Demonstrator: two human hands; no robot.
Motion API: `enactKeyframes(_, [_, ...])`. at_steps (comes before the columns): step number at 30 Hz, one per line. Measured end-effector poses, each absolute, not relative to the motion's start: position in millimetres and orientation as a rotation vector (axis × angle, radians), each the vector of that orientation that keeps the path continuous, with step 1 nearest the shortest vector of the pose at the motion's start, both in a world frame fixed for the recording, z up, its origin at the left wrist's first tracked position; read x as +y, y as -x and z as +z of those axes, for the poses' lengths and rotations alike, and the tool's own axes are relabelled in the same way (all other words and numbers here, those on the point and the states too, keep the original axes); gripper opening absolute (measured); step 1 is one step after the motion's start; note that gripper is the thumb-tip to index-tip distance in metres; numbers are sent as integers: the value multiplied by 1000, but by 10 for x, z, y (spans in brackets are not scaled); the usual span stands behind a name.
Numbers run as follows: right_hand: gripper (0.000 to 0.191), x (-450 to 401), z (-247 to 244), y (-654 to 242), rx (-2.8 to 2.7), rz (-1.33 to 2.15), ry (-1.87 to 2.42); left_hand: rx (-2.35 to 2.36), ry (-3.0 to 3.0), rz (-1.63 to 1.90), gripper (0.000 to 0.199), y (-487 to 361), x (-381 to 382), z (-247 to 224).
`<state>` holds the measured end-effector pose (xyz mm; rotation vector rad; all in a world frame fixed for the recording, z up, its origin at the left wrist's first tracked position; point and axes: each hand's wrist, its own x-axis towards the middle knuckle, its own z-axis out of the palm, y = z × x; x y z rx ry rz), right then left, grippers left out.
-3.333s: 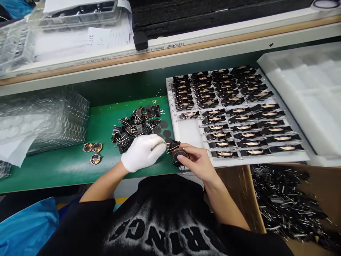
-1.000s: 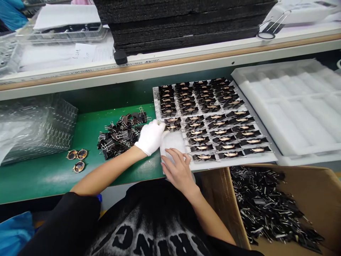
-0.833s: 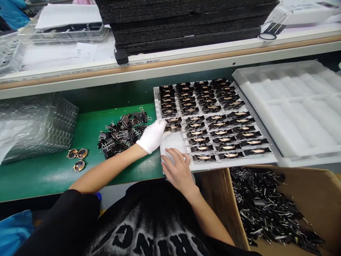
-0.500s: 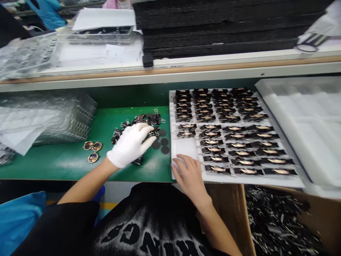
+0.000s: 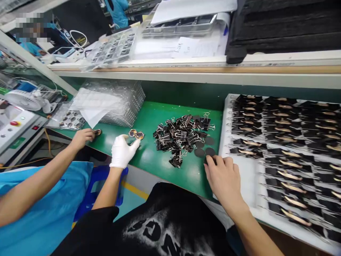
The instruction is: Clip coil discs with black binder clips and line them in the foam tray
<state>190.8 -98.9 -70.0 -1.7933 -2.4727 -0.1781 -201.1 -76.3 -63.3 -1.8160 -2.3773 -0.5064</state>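
My left hand [image 5: 123, 152], in a white glove, is low over the green bench at the left. Its thumb and forefinger are apart, the thumb tip beside a round gold-rimmed piece [image 5: 139, 135]; the palm side is hidden. A second gold-rimmed piece [image 5: 132, 132] touches the first. My bare right hand [image 5: 223, 177] has its fingertips closed on the dark edge of a black disc [image 5: 206, 161], mostly covered by the fingers. More black discs [image 5: 199, 152] lie just beyond. A heap of black binder clips [image 5: 181, 137] sits between my hands.
At the right, a white foam tray [image 5: 243, 177] bears rows of clips clamped on pale-edged pieces. A co-worker's hand [image 5: 83, 138] holds a small round piece [image 5: 97, 132] at the left. Stacked clear plastic trays [image 5: 122, 103] stand behind, under a white shelf [image 5: 170, 76].
The view has swung left. My left hand has left the clip heap for the gold-rimmed pieces. My right hand has gone from the foam tray to the black discs. A co-worker's hand has appeared.
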Motion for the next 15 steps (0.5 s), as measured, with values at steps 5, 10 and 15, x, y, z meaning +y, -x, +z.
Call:
enactKeyframes(5, [22,-1010,-768,-1924,-2417,-241,1770,-2387,1974,-445,52,1892,-921,-882])
enactKeyframes(10, [25,-1011,-767,-1926,-2269,-197,1747,-2307,2031,-603,59,1707,-921,-839])
enactKeyframes(15, [25,-1051,-677,-1957,-2245,-55,1812,-1843,2368,-1010,63,1090,-874,-527])
